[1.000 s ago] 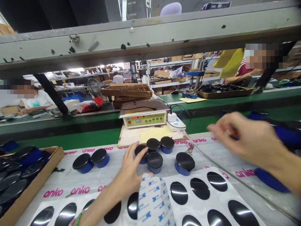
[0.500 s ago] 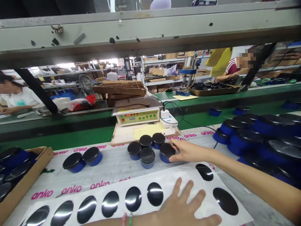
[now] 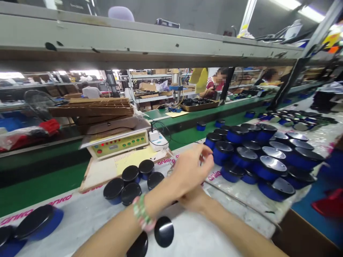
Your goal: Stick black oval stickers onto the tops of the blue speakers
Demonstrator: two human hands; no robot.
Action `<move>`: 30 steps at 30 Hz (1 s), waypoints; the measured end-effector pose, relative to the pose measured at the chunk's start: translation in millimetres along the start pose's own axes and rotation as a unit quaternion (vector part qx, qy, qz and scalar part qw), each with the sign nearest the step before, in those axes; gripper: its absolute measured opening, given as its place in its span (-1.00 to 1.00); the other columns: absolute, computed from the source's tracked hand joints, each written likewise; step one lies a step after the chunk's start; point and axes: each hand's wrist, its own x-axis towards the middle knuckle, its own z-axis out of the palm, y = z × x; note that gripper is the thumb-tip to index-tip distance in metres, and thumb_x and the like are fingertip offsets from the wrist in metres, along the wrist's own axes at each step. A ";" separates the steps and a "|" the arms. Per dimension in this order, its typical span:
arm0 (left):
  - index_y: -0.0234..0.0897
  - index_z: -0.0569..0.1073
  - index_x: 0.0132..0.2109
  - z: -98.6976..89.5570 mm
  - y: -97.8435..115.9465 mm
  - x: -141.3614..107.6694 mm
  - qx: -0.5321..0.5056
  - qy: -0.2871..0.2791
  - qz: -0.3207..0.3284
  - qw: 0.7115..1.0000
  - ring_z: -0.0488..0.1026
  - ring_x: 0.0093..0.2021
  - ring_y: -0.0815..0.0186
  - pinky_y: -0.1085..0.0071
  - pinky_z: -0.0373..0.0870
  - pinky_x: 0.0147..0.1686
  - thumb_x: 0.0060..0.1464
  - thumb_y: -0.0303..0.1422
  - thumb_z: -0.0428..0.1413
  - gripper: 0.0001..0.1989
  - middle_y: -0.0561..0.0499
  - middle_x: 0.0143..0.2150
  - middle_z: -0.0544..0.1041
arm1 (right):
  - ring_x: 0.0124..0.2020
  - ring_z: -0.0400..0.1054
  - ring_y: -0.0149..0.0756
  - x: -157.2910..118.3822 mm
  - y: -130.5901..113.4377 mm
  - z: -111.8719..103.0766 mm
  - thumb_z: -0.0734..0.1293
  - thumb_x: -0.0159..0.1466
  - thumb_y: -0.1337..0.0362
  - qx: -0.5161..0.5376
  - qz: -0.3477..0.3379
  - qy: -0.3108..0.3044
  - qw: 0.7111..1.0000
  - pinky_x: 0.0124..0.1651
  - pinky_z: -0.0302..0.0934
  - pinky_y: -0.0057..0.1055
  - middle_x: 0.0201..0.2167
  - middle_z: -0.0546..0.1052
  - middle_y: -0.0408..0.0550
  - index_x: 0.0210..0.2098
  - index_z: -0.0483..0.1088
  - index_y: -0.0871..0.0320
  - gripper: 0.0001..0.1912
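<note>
My left hand [image 3: 191,169], with a beaded bracelet [image 3: 143,214] on its wrist, is raised over my right hand with its fingers curled in. A small dark bit shows at its fingertips, too small to name. My right hand [image 3: 194,196] is just below, its fingers mostly hidden behind the left. Several black-topped blue round pieces [image 3: 130,174] stand left of the hands. Under the forearms lies a white sheet [image 3: 198,235] with glossy black discs [image 3: 164,232].
Many blue round pieces [image 3: 246,155] are piled at the right. A thin rod [image 3: 241,203] lies beside my right forearm. Behind are a control box [image 3: 120,142], a white power strip [image 3: 158,142] and an overhead shelf beam [image 3: 150,46]. People sit farther back.
The view has turned right. My left hand has risen off the white sheet and closed its fingers. My right hand has left the round piece and is now under the left.
</note>
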 end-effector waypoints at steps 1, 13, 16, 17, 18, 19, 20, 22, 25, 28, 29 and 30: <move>-0.28 0.36 -0.09 13.4 -8.6 22.4 -0.006 -0.002 -0.021 1.000 0.44 -0.14 0.21 0.27 0.37 -0.10 0.09 -0.37 0.04 -0.78 -0.11 -0.11 0.47 | -0.08 0.37 -0.20 -3.1 1.0 8.1 0.26 0.30 0.14 -0.003 -0.013 -0.016 1.000 -0.02 0.24 -0.17 -0.03 0.46 0.01 -0.03 0.36 0.16 -0.69; -0.35 0.29 0.05 59.9 -26.2 67.8 -0.226 -0.006 -0.136 0.965 0.35 0.08 0.01 0.06 0.24 0.10 -0.16 -0.24 0.31 -0.36 -0.26 0.08 0.39 | -0.07 0.42 -0.14 -5.1 19.4 30.0 0.21 0.28 0.35 0.008 -0.057 -0.036 0.998 0.00 0.26 -0.16 -0.12 0.55 0.10 -0.14 0.44 0.22 -0.78; -0.24 0.27 0.12 1.6 -10.3 27.4 -0.312 -0.006 -0.158 0.937 0.42 0.02 0.15 0.22 0.37 0.00 0.03 -0.12 0.16 -0.45 -0.14 0.11 0.40 | -0.11 0.43 -0.13 -0.9 19.3 10.7 0.14 0.29 0.38 0.061 -0.053 0.029 0.996 -0.06 0.28 -0.26 -0.21 0.56 0.10 -0.18 0.42 0.20 -0.75; -0.24 0.30 0.10 -17.7 -5.5 10.7 -0.340 -0.008 -0.171 0.925 0.45 -0.02 0.17 0.24 0.40 -0.04 0.07 -0.11 0.10 -0.50 -0.14 0.07 0.44 | -0.12 0.43 -0.16 0.2 17.8 1.4 0.12 0.30 0.37 0.084 -0.051 0.057 0.994 -0.08 0.29 -0.28 -0.22 0.56 0.07 -0.16 0.41 0.19 -0.75; -0.28 0.34 0.06 -35.5 -0.9 -6.5 -0.381 -0.004 -0.192 0.904 0.47 -0.06 0.20 0.28 0.41 -0.05 0.10 -0.11 0.07 -0.55 -0.14 0.01 0.48 | -0.15 0.44 -0.19 0.7 15.1 -8.8 0.10 0.33 0.36 0.108 -0.047 0.084 0.989 -0.11 0.30 -0.31 -0.25 0.56 0.04 -0.15 0.38 0.18 -0.75; -0.33 0.39 0.00 -51.1 3.2 -23.3 -0.433 0.012 -0.218 0.875 0.49 -0.10 0.22 0.31 0.42 -0.06 0.13 -0.13 0.05 -0.59 -0.15 -0.05 0.51 | -0.22 0.45 -0.23 0.6 10.8 -19.4 0.09 0.35 0.33 0.130 -0.042 0.108 0.985 -0.17 0.31 -0.35 -0.30 0.56 0.00 -0.14 0.36 0.17 -0.75; -0.38 0.42 -0.04 -64.3 6.7 -39.0 -0.478 0.034 -0.242 0.844 0.50 -0.15 0.24 0.35 0.43 -0.07 0.15 -0.15 0.03 -0.61 -0.17 -0.10 0.54 | -0.31 0.45 -0.28 -0.1 4.9 -29.7 0.08 0.38 0.29 0.153 -0.036 0.131 0.979 -0.26 0.32 -0.40 -0.36 0.55 -0.05 -0.14 0.35 0.16 -0.76; -0.46 0.46 -0.08 -82.7 12.0 -65.3 -0.540 0.083 -0.280 0.789 0.52 -0.22 0.23 0.39 0.45 -0.14 0.18 -0.20 -0.02 -0.62 -0.21 -0.17 0.55 | -0.46 0.41 -0.34 -2.9 -11.0 -46.9 0.12 0.39 0.20 0.198 -0.034 0.173 0.964 -0.40 0.28 -0.46 -0.49 0.51 -0.14 -0.18 0.37 0.14 -0.76; -0.47 0.44 -0.02 -94.5 16.2 -91.3 -0.547 0.130 -0.313 0.766 0.55 -0.27 0.17 0.39 0.48 -0.29 0.21 -0.17 -0.06 -0.56 -0.22 -0.20 0.55 | -0.42 0.40 -0.37 -7.2 -38.9 -57.8 0.22 0.35 0.20 0.230 -0.089 0.214 0.945 -0.38 0.27 -0.49 -0.43 0.53 -0.15 -0.21 0.44 0.11 -0.81; -0.36 0.42 0.04 -96.6 18.2 -106.8 -0.517 0.156 -0.329 0.775 0.55 -0.23 0.15 0.47 0.45 -0.46 0.18 -0.13 0.04 -0.57 -0.19 -0.13 0.55 | -0.27 0.40 -0.38 -9.0 -60.0 -52.8 0.22 0.35 0.33 0.208 -0.164 0.204 0.942 -0.23 0.27 -0.49 -0.30 0.54 -0.13 -0.16 0.44 0.13 -0.83; -0.33 0.42 0.04 -96.8 18.4 -110.7 -0.505 0.161 -0.330 0.781 0.55 -0.21 0.16 0.50 0.43 -0.49 0.17 -0.14 0.07 -0.59 -0.18 -0.09 0.54 | -0.28 0.38 -0.39 -9.2 -64.4 -50.1 0.22 0.35 0.36 0.199 -0.181 0.205 0.941 -0.23 0.26 -0.49 -0.33 0.53 -0.13 -0.17 0.44 0.15 -0.84; -0.31 0.42 0.04 -96.9 18.3 -114.2 -0.495 0.166 -0.329 0.787 0.54 -0.18 0.17 0.51 0.43 -0.49 0.15 -0.14 0.09 -0.60 -0.16 -0.07 0.54 | -0.31 0.36 -0.39 -9.3 -67.6 -47.6 0.21 0.35 0.38 0.189 -0.194 0.212 0.939 -0.24 0.25 -0.49 -0.37 0.51 -0.13 -0.19 0.43 0.16 -0.84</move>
